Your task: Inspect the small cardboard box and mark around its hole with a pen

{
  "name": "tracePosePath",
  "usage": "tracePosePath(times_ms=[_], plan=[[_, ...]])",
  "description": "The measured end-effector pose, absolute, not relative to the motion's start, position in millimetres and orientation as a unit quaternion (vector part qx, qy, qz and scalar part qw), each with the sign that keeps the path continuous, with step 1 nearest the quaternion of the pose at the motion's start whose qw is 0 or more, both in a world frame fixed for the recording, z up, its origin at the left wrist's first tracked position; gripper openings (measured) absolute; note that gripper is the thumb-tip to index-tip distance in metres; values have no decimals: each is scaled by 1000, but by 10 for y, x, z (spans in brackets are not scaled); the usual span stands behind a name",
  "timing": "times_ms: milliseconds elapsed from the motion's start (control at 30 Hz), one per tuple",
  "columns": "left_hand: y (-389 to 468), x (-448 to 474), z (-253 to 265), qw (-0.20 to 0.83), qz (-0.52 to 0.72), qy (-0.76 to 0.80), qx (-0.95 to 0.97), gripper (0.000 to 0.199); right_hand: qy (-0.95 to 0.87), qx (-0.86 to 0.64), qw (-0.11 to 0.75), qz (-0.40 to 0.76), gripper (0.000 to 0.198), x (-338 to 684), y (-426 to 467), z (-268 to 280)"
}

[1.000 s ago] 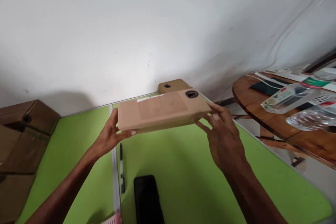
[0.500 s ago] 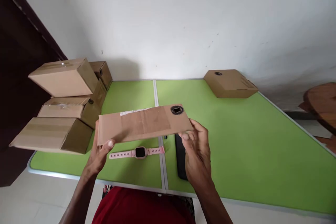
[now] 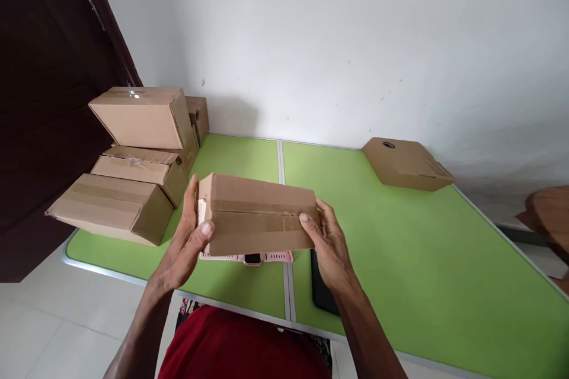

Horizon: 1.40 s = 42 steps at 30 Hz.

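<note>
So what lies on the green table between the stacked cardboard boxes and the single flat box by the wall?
In the head view, bare green table with its pale centre seam.

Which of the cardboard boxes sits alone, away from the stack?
The flat box at the table's far right corner, by the wall. The others are piled at the far left, except the one held in both hands.
</note>
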State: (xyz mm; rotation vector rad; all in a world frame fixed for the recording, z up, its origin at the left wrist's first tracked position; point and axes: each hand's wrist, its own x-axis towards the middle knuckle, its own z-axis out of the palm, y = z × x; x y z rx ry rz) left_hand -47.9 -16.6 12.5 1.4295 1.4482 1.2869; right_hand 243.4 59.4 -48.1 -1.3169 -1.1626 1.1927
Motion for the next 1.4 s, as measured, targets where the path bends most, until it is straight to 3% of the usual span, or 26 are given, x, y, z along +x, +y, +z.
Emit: tracePosePath(times_ms=[133,367,500,600,767,900,1067,1233,1400], plan=[[-65,-482,244,318,479,517,634,112,-464,-563,462,505,99,2373,642,-635],[80,-414,338,203,445,452,746,125,-458,-516,484,539,73,2342,779,-766],[81,-273,322,210,469,444,734,140,-458,-493,481,563,68,2340,804,-803],[108,-148,272,207,505,433,717,135,-452,-499,484,559,71,2328,793,-851],[230,-31,187,143,570,413,696,137,-452,-532,519,493,89,2356,739,-782],[290,-1,181,94,565,434,695,134,-526,-468,543,457,89,2402,657,-471],[307,80,196,88,551,444,701,129,-708,-387,456,375,103,2306,528,-203],[327,216,231,29,543,505,670,120,-731,-441,495,163,80,2004,451,-381],[403,277,284,-1,537,517,667,125,-697,-465,530,129,73,1874,501,-476]])
